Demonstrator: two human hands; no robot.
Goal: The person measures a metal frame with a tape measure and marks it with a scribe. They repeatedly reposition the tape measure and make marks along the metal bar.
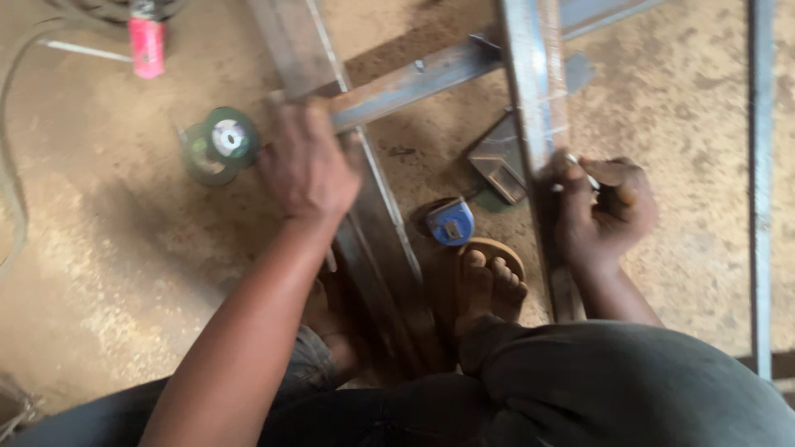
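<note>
My left hand [308,165] rests on a steel bar [374,207] where a crossing bar [414,83] meets it; whether the fingers grip is blurred. My right hand [603,207] is closed around a small thin marking tool [580,170], its tip against another upright steel bar [537,91]. A metal square [497,161] lies on the ground beside that bar. A blue tape measure [450,222] sits between the two bars, just above my sandalled foot [489,281].
Green cutting discs [219,142] lie on the sandy concrete floor left of my left hand. A pink-handled tool [146,45] with a cable lies at the top left. Another steel bar [760,182] runs along the right edge.
</note>
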